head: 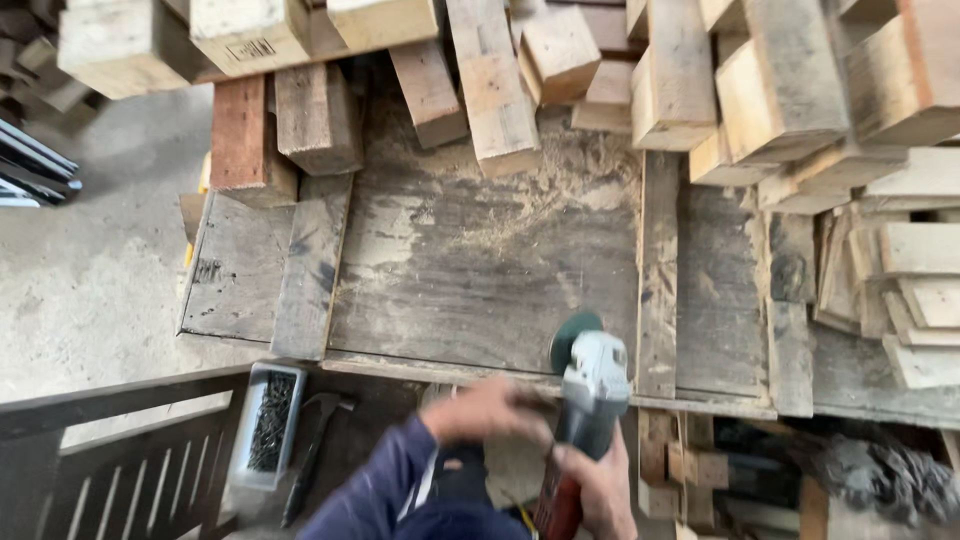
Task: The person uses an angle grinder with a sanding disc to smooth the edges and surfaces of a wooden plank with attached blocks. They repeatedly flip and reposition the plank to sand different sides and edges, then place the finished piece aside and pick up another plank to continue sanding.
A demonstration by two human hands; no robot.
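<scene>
1. Grey, weathered wood made up the workbench (470, 260) in front of me, its front edge running just above my hands, with a broad bare stretch in the middle dusted with pale sawdust.
2. That bare stretch was the only open room: cut timber blocks (500, 90) crowded the far edge, and a stack of thin boards (920, 300) hemmed in the far right side.
3. I gripped the angle grinder (590, 400) at the front edge of the bench. My right hand (600, 485) was wrapped tight around its red and grey body, and the dark round disc (572, 335) at its head sat over the bench top.
4. My left hand (485, 410), in a blue sleeve, lay against the grinder's left side. It was blurred, so I could not tell whether it was clenched on the tool or only resting there.
5. Below the bench to my left sat a pale oblong tray of dark nails (268, 420), with a hammer (310, 450) just beside it and a dark slatted frame (110, 460) further left.
6. The concrete floor (90, 260) was rough and grey.
7. The grinder's tail end was cut off at the bottom edge, and whether the disc touched the wood was hard to make out.
</scene>
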